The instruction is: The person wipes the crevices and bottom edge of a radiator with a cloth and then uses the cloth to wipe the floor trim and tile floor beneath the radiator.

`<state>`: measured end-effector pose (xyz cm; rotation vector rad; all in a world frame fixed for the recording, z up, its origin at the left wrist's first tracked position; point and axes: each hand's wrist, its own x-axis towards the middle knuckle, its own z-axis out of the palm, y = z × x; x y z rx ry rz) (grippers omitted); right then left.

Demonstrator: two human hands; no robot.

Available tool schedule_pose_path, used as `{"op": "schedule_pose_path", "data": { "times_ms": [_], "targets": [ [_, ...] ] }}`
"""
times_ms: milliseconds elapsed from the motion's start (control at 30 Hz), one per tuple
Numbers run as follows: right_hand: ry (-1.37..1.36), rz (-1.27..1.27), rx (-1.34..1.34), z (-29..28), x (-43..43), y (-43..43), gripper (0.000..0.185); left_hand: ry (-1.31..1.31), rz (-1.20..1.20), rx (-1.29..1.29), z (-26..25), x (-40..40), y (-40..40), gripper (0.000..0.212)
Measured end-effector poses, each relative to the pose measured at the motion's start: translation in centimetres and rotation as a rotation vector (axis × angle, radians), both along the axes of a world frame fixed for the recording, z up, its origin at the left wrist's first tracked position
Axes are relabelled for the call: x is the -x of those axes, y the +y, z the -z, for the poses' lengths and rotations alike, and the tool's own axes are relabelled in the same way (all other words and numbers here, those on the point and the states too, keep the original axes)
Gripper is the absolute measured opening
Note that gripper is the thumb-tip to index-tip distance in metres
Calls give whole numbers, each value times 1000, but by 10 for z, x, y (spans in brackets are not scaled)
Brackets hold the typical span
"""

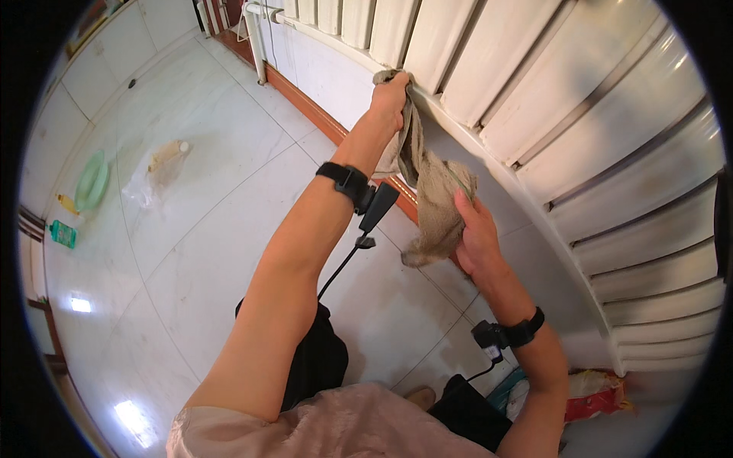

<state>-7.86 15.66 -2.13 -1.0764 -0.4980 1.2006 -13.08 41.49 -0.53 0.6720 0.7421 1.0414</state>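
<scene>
A grey-brown cloth rag (438, 206) hangs between my two hands in front of a cream-coloured radiator (527, 103). With its upper end in my grip, my left hand (392, 100) presses against the bottom rail (487, 151) of the radiator. Lower and to the right, my right hand (480, 235) holds the rag's loose, wider part, thumb on top and fingers hidden behind the fabric. Each wrist wears a black strap with a small device and a cable.
Brown baseboard (312, 106) runs below the radiator beside a white pipe (255, 51). Across the tiled floor (229, 189) are a plastic bag with a bottle (166, 154), a green basin (91, 180) and a green bottle (63, 233). A red-and-white bag (595, 395) lies at lower right.
</scene>
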Motion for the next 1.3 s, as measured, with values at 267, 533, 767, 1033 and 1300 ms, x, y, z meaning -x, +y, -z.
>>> {"op": "schedule_pose_path", "data": {
  "times_ms": [267, 533, 767, 1033, 1300],
  "targets": [
    [121, 26, -16, 11, -7, -15, 44, 210, -116, -224, -3, 12, -2, 36],
    [121, 57, -47, 3, -7, -16, 45, 106, -173, -106, 5, -6, -14, 43],
    [158, 14, -97, 7, -15, -24, 46, -103, 384, 197, 24, 42, 10, 19],
    [175, -13, 10, 6, 13, -18, 40, -68, -374, -116, -9, 35, -34, 35],
    [119, 5, 43, 6, 7, -34, 40, 919, -455, -1130, 13, 29, -48, 29]
  ]
}}
